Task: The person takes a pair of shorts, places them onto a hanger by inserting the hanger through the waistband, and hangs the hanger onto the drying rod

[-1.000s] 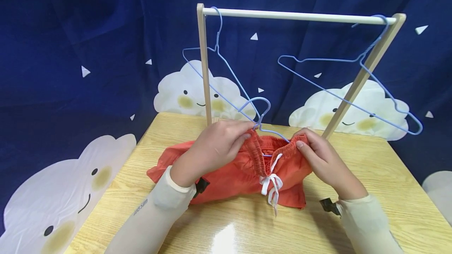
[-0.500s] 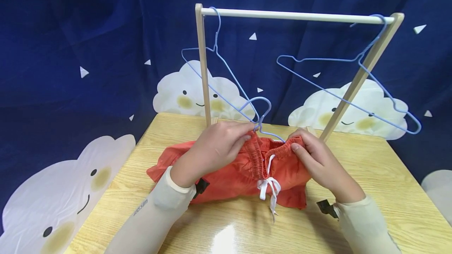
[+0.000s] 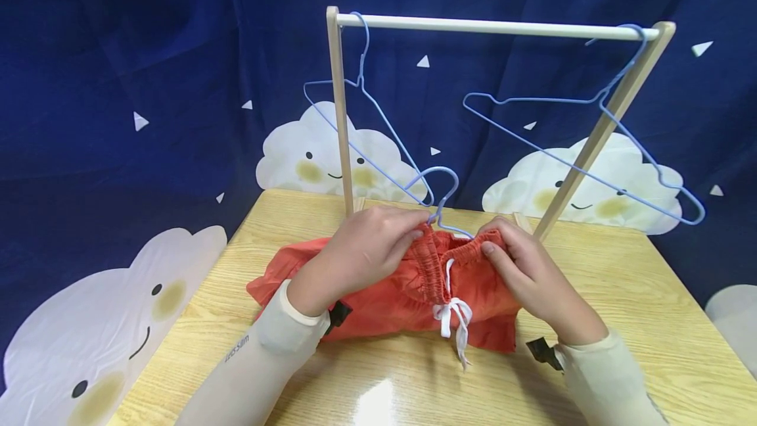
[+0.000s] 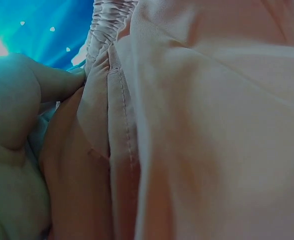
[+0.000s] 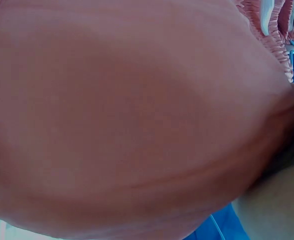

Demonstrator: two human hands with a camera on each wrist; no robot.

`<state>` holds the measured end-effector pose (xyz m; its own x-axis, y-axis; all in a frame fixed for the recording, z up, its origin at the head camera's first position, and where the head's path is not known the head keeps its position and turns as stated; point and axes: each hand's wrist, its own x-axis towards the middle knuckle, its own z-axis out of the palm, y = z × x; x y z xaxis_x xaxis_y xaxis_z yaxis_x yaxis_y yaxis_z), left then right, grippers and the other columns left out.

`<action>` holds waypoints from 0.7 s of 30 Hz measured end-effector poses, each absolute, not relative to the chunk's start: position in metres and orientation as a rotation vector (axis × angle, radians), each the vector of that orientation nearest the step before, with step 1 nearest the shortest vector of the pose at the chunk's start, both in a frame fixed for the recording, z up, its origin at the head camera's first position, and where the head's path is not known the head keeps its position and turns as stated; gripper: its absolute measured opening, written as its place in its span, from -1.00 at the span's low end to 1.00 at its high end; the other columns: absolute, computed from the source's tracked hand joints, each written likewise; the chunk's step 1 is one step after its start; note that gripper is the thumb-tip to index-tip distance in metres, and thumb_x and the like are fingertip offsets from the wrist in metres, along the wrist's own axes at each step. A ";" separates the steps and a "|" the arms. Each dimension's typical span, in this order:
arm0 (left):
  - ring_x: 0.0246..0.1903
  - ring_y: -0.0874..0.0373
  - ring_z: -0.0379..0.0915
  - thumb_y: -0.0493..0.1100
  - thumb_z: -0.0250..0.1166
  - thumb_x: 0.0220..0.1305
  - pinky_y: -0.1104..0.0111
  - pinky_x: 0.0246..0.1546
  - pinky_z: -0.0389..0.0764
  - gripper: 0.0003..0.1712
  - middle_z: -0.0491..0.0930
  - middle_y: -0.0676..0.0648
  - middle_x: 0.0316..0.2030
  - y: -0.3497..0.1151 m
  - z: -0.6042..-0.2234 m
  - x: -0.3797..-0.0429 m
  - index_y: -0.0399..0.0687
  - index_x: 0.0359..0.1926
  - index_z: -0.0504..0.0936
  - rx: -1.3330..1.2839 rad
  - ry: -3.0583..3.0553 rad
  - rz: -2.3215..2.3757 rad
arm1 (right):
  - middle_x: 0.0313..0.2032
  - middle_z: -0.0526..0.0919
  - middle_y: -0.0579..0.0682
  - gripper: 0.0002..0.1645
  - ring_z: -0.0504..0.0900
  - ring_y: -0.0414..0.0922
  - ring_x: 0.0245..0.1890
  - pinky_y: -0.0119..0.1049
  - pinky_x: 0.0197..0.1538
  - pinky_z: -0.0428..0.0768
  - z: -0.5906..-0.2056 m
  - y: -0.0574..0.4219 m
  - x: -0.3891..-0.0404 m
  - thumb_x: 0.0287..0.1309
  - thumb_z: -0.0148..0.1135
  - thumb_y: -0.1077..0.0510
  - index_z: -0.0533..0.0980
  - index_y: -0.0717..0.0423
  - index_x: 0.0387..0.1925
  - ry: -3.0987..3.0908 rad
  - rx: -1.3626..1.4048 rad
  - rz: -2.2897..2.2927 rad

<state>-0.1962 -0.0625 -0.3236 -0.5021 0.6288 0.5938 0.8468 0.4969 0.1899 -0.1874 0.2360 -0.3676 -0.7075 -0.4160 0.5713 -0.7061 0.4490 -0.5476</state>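
Red shorts (image 3: 384, 311) with a gathered elastic waistband (image 3: 428, 265) and a white drawstring (image 3: 452, 313) tied in a bow lie bunched on the table. A blue hanger (image 3: 456, 184) has its hook sticking up out of the waist opening; most of its lower part is hidden inside the cloth. My left hand (image 3: 368, 243) pinches the waistband's left side right at the hanger's neck; whether it also holds the wire, I cannot tell. With thumb and fingers, my right hand (image 3: 529, 271) grips the waistband's right side. Red cloth fills most of both wrist views.
Behind the shorts stands a small wooden rack with a white rail (image 3: 497, 26). Two more blue hangers hang from it, a left hanger (image 3: 390, 125) and a right hanger (image 3: 544, 100). A blue curtain with clouds surrounds the wooden table (image 3: 627, 307).
My right hand has drawn slightly left with its side of the waistband, and the waist opening has narrowed. The hanger's hook has shifted a little to the right. My left hand has barely moved.
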 end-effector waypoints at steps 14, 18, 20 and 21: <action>-0.06 0.11 0.81 -0.25 0.32 0.56 0.25 0.04 0.78 -0.77 0.83 -0.01 -0.08 -0.057 -0.327 -0.196 -0.13 0.15 0.73 -1.247 -2.283 -0.636 | -0.26 0.50 -0.26 -0.84 0.53 -0.29 -0.24 -0.43 -0.11 0.49 -0.370 0.225 -0.183 0.53 0.24 0.30 0.58 -0.06 -0.09 -2.395 0.975 1.030; -0.07 0.11 0.81 -0.26 0.31 0.56 0.26 0.03 0.78 -0.76 0.83 -0.02 -0.07 -0.056 -0.327 -0.195 -0.14 0.16 0.73 -1.265 -2.298 -0.628 | -0.28 0.47 -0.27 -0.79 0.52 -0.30 -0.28 -0.44 -0.14 0.48 -0.372 0.221 -0.182 0.52 0.24 0.31 0.56 -0.11 -0.11 -2.399 0.988 1.021; -0.05 0.11 0.81 -0.27 0.30 0.57 0.26 0.05 0.78 -0.75 0.83 -0.02 -0.05 -0.055 -0.327 -0.194 -0.14 0.17 0.72 -1.273 -2.309 -0.629 | -0.29 0.46 -0.27 -0.75 0.51 -0.31 -0.30 -0.44 -0.15 0.47 -0.373 0.220 -0.181 0.51 0.24 0.34 0.55 -0.14 -0.12 -2.399 0.990 1.024; -0.05 0.11 0.81 -0.27 0.30 0.57 0.26 0.04 0.78 -0.75 0.83 -0.02 -0.05 -0.055 -0.327 -0.194 -0.13 0.17 0.72 -1.274 -2.313 -0.628 | -0.30 0.46 -0.27 -0.74 0.51 -0.30 -0.30 -0.44 -0.15 0.47 -0.373 0.220 -0.181 0.52 0.23 0.34 0.55 -0.14 -0.12 -2.398 0.990 1.028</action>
<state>-0.1939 -0.0553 -0.3268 -0.4892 0.6681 0.5607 0.8599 0.4769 0.1820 -0.1813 0.2197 -0.3728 -0.6949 -0.4647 0.5487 -0.7178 0.4927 -0.4919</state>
